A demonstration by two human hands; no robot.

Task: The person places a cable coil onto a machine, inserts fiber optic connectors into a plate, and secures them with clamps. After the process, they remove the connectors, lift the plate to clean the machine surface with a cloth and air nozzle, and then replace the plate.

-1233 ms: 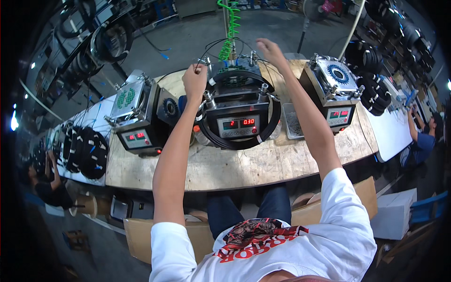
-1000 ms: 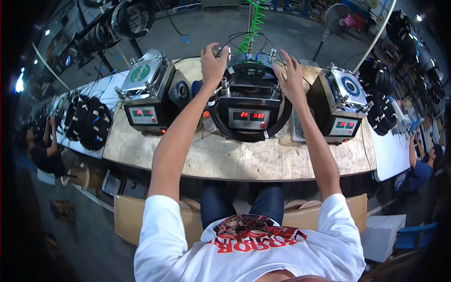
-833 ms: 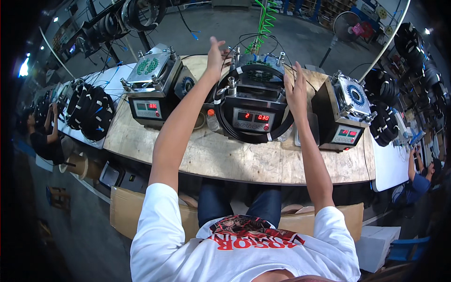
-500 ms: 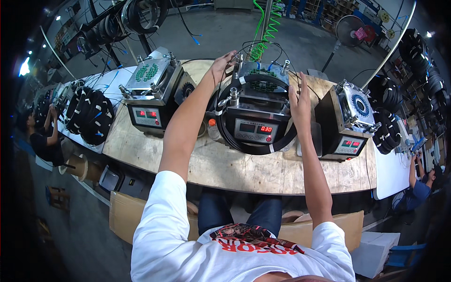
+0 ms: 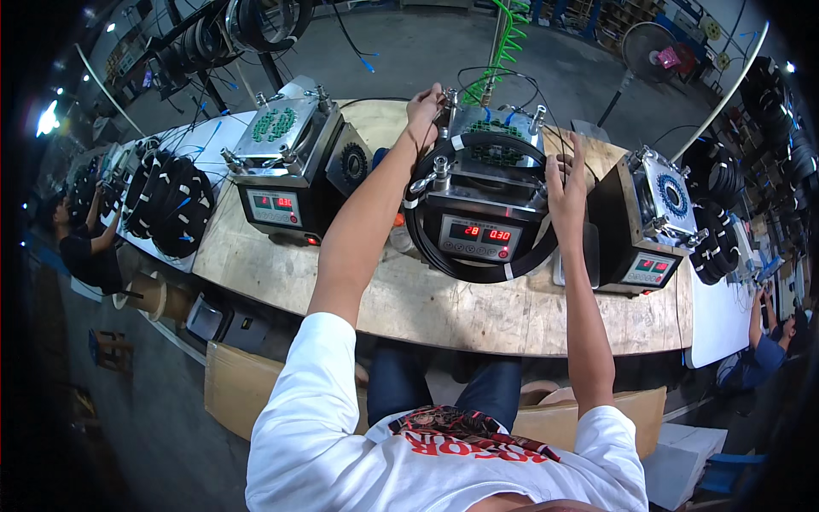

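A black cable coil [image 5: 467, 271] bound with white ties hangs tilted around the front of the middle polishing machine [image 5: 490, 205]. The machine's top plate carries a ring of green connector holders [image 5: 503, 152], with blue-tipped leads at its back. My left hand [image 5: 424, 113] is at the machine's far left corner post, fingers curled in; whatever they grip there is too small to make out. Along the machine's right side, my right hand [image 5: 567, 183] stands upright with fingers stretched and thumb apart, beside the coil and the right edge of the plate. Nothing shows in it.
Similar machines stand left [image 5: 275, 171] and right [image 5: 644, 222] on the wooden table [image 5: 409, 316]. Black cable coils [image 5: 171, 205] lie on the white side table. A green spiral hose [image 5: 510, 38] hangs behind. Co-workers sit at far left [image 5: 90, 252] and far right [image 5: 759, 354].
My left fingers have curled in at the corner post. The right hand keeps its place by the machine. A dark field on the middle display is now lit. The whole view has shifted slightly.
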